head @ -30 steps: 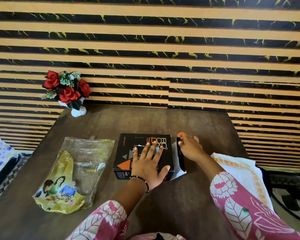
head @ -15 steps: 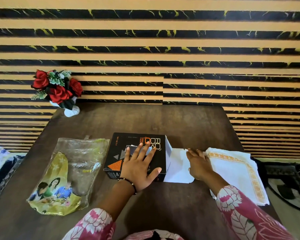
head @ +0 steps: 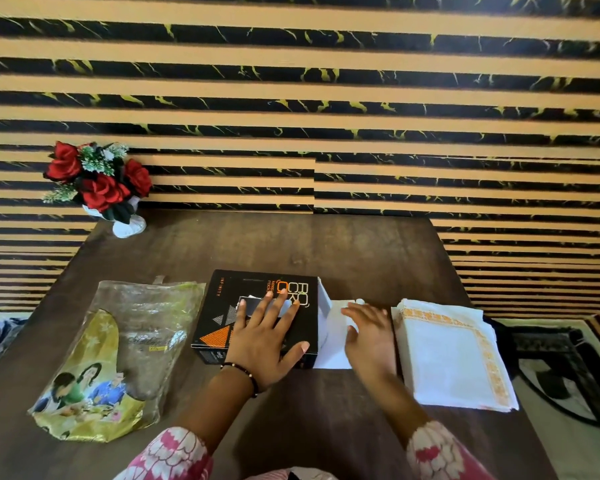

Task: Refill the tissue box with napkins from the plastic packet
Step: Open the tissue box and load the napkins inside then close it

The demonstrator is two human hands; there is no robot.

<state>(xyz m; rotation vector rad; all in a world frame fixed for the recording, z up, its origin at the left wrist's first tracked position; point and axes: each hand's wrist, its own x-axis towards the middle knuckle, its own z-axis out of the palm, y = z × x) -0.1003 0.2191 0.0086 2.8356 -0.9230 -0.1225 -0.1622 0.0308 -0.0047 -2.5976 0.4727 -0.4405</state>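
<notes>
Right hand [head: 369,336] shifted onto white flap; tissue box [head: 257,306] reads "INFINITY".

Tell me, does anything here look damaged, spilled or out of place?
Nothing stands out. The tissue box has its right end flap open on the table, which fits refilling. The napkin stack and plastic packet lie flat.

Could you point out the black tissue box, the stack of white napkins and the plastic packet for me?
Black cardboard tissue box [head: 222,308]: head view, bare top panel left of the hand.
Stack of white napkins with orange border [head: 447,358]: head view, middle of top napkin.
Clear and yellow plastic packet [head: 142,327]: head view, transparent upper part.
</notes>
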